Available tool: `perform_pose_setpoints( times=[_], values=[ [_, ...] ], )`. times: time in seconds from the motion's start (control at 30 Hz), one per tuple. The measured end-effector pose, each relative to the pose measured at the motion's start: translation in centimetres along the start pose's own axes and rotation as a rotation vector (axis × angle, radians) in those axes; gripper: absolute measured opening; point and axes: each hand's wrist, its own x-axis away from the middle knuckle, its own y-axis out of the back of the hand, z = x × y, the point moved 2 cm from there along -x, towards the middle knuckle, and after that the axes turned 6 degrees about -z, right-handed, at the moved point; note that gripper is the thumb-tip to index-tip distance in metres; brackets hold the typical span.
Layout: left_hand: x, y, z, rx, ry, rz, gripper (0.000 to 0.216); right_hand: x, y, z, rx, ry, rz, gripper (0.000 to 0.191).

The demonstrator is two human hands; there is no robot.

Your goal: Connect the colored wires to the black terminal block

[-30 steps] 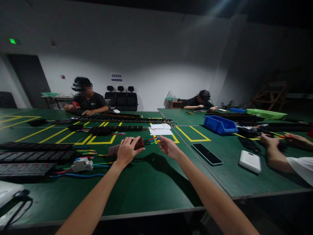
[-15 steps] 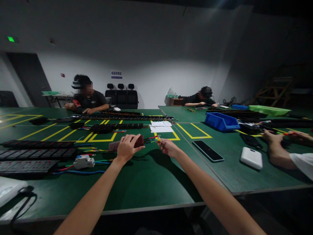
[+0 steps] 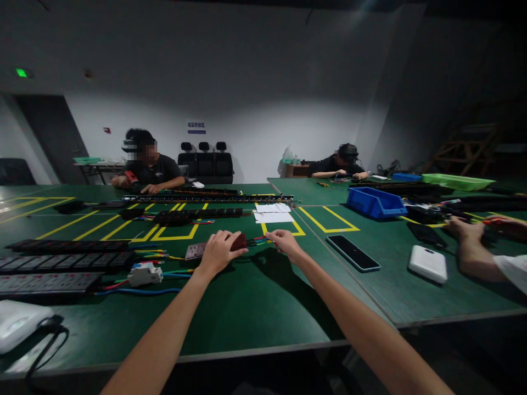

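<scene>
My left hand [image 3: 221,252] is closed over a dark reddish socket strip [image 3: 195,251], which lies on the green table [image 3: 230,312]. Coloured wires [image 3: 257,240] stick out of the strip's right end. My right hand [image 3: 286,242] pinches the ends of these wires between thumb and fingertips; the very tips are covered by the fingers. To the left of my left hand lie several black and grey socket strips [image 3: 49,282] and a white circuit breaker [image 3: 145,273] with red, green and blue wires attached.
A phone [image 3: 353,253] and a white power bank [image 3: 427,264] lie to the right. Beyond them are a blue bin [image 3: 375,203] and a co-worker's hands [image 3: 467,238]. White paper [image 3: 272,213] lies ahead. Two people [image 3: 150,164] sit across the table.
The view has shifted slightly. My right fingers have moved from a yellow-sleeved wire end to the wires' tips, now with a red wire showing. My left hand stays on the socket strip.
</scene>
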Motion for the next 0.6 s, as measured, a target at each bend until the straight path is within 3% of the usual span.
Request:
perform_pose_setpoints(
  times=[0.23, 0.47, 0.6],
  values=[
    [0.1, -0.4, -0.3, 0.003, -0.042, 0.064, 0.07, -0.5, -0.5, -1.3, 0.111, 0.077, -0.04, 0.036],
    [0.5, -1.5, -0.6, 0.012, -0.101, 0.119, 0.069, -0.4, -0.7, -1.3, 0.559, 0.239, -0.062, 0.023],
    [0.3, -0.8, -0.5, -0.021, -0.04, 0.074, 0.068, -0.5, -0.4, -1.1, 0.501, 0.255, -0.072, 0.032]
  ],
)
